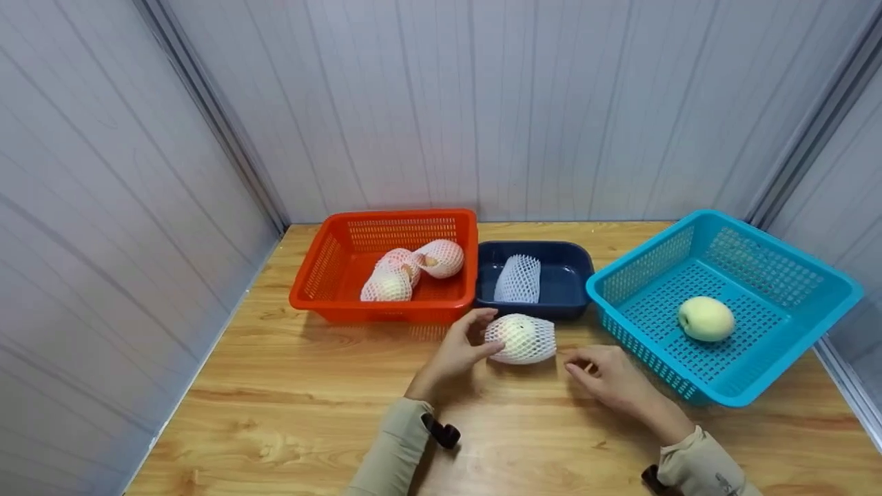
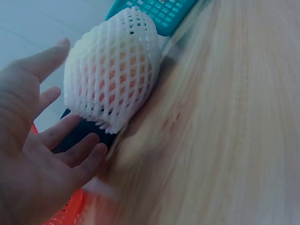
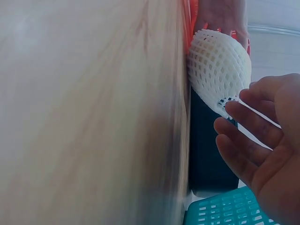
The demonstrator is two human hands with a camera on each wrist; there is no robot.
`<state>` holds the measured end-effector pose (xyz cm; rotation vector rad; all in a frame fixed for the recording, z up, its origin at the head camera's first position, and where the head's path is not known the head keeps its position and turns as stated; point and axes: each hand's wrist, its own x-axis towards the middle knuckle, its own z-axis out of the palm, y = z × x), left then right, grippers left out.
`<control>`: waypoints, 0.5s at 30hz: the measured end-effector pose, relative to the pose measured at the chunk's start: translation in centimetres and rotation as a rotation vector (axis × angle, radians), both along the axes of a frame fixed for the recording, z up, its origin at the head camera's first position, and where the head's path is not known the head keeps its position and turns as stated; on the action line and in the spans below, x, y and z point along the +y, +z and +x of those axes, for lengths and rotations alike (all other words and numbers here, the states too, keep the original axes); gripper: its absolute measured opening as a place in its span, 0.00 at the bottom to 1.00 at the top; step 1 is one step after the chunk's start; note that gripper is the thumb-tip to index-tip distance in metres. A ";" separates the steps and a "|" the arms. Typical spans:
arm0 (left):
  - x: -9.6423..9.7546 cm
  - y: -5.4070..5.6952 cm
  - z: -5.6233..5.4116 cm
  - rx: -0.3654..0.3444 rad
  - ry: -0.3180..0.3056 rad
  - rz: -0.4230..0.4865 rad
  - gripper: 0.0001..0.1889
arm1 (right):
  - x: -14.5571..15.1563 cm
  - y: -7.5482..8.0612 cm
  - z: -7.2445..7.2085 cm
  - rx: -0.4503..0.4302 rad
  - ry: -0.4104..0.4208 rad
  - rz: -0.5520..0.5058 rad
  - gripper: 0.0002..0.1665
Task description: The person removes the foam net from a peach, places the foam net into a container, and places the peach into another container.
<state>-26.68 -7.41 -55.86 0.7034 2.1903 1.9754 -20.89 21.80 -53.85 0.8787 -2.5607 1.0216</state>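
Observation:
A pale yellow fruit, apple-like in shape, lies on its side on the table inside a white foam net (image 1: 521, 339). My left hand (image 1: 460, 348) is around its left end, thumb tip overlapping the net in the head view. From the left wrist, that hand's fingers (image 2: 70, 157) look spread and loosely bent beside the net. To the right, my right hand (image 1: 610, 379) has its fingers loosely bent near the net's open end. In the right wrist view, its fingertips (image 3: 233, 110) come right up to the net's edge. Nothing is gripped in either palm.
At the left, a red basket (image 1: 386, 313) holds several netted fruits (image 1: 441, 259). Behind the hands, a navy tray (image 1: 566, 272) contains a white foam net (image 1: 518, 279). A turquoise basket (image 1: 806, 275) at the right holds one bare pale fruit (image 1: 708, 319). Panel walls enclose the wooden table.

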 end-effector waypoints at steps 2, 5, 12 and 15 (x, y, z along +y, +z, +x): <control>0.2 0.0 -0.1 0.012 0.004 -0.047 0.32 | -0.1 0.0 -0.1 -0.003 0.005 0.002 0.02; 0.6 -0.1 -0.1 0.053 0.007 -0.148 0.38 | -0.1 -0.2 -0.1 -0.012 0.006 -0.005 0.02; 1.4 -0.5 -0.2 0.254 0.003 -0.407 0.47 | -0.3 -0.3 -0.2 -0.028 0.010 -0.005 0.01; 1.9 -0.2 -0.5 0.281 0.002 -0.418 0.43 | -0.4 0.0 -0.3 -0.035 0.005 -0.011 0.03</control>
